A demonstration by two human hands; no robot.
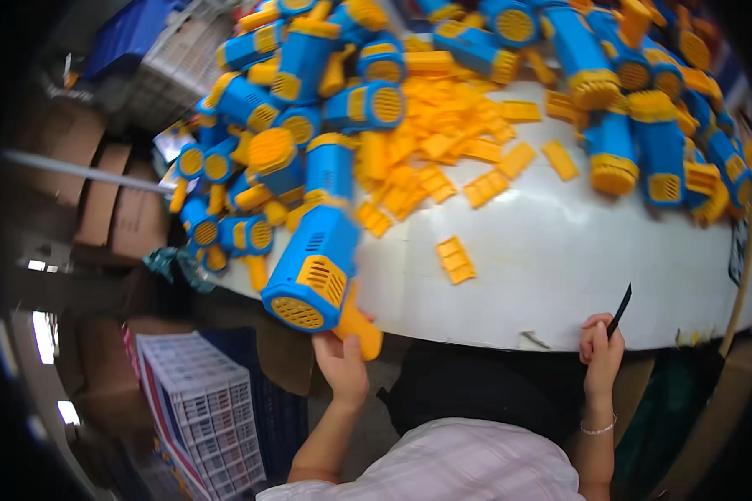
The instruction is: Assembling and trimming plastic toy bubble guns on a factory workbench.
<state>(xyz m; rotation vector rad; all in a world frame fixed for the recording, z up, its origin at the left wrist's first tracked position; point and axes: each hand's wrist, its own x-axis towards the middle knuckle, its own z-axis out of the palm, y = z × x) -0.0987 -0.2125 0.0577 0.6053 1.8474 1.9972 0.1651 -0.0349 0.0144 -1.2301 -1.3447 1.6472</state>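
Note:
My left hand [342,366] is closed round the yellow handle of a blue and yellow gun-shaped plastic toy [313,255], held at the table's near left edge. Its body has slotted yellow vents and a round yellow grille at the near end. At the right, by the table's front edge, my right hand [600,346] grips a thin black pointed tool [620,307], tip up and away from me; its exact kind I cannot make out. Between the hands, a loose yellow ribbed plastic piece [455,260] lies on the white table [510,292].
Behind lies a heap of small yellow plastic pieces [443,117]. Piles of similar blue and yellow toys [242,104] flank it left and right. A white plastic crate [209,409] stands below at left, cardboard boxes [134,209] above it. A small scrap [535,340] lies near the front edge.

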